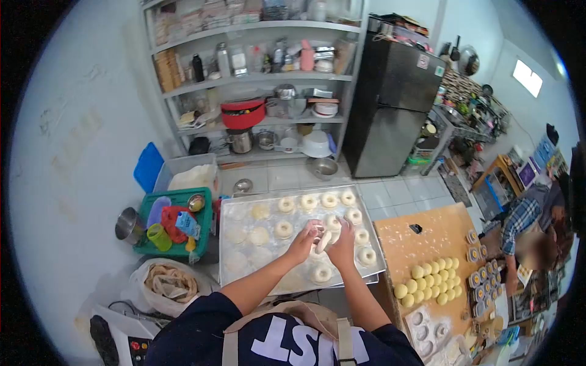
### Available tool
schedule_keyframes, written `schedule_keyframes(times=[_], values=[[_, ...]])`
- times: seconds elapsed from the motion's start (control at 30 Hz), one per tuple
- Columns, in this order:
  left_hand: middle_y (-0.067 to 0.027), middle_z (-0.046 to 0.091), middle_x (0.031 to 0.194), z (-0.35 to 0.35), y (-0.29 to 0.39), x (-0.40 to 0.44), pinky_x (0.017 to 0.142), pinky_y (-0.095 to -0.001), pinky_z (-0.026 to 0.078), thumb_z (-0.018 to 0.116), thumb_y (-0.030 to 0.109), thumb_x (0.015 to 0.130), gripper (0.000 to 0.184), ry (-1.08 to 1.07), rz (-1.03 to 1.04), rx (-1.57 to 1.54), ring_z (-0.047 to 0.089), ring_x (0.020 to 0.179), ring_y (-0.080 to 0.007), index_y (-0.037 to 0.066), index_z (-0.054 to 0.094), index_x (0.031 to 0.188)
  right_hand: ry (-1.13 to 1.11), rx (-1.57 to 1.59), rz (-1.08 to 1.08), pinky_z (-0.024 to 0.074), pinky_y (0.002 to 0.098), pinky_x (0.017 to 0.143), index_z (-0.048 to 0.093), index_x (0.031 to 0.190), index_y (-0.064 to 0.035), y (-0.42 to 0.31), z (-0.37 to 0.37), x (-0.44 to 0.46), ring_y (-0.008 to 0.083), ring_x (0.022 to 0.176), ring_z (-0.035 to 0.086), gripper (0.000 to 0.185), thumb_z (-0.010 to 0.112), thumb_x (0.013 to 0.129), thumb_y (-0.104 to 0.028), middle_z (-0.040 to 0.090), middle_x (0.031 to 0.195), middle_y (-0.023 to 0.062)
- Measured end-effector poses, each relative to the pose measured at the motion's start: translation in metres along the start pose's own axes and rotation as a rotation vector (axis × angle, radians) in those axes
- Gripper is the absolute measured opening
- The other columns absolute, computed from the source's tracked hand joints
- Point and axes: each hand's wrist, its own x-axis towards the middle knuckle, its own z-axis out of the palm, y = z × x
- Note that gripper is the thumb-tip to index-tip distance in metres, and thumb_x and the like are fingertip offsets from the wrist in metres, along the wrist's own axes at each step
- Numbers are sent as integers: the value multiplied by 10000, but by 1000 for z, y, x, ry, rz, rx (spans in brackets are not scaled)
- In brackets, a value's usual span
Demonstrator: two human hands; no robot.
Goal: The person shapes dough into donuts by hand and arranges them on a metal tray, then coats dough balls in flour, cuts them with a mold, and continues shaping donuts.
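Over a floured metal tray (292,215), a pale ring of doughnut dough (323,243) is held tilted between my two hands. My left hand (307,240) has its fingers curled at the ring's left side. From the other side my right hand (342,245) grips it, with part of the ring hidden by the fingers. Several dough rings lie on the tray, among them one near the front (320,274) and one left of my hands (283,230). The tray's left side shows floury round marks and a flat dough piece (259,236).
To the right, a wooden table (390,244) bears rows of dough balls (433,280) and several small lidded jars (482,283). Another person (525,226) is at its far side. A green crate lid (146,244) with utensils stands left. Shelves (256,76) and a fridge (390,104) are behind.
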Motion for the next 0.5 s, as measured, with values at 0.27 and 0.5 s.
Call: schedule_keyframes(times=[0.27, 0.5], values=[[-133, 532, 1194, -52, 0, -29, 946, -373, 388, 285, 695, 877, 785, 85, -13, -131, 522, 1089, -224, 53, 372, 1321, -128, -71, -92, 274, 496, 1046, 369, 1304, -27, -37, 42, 10, 424, 1291, 274, 850, 779, 562, -80, 268, 1403, 239], [-147, 515, 1224, -66, 5, -35, 940, -355, 393, 287, 630, 918, 735, 34, 71, -235, 520, 1101, -215, 45, 340, 1358, -46, -65, -106, 284, 529, 1020, 367, 1319, -55, -41, 55, 13, 440, 1279, 288, 916, 822, 527, -125, 228, 1419, 239]])
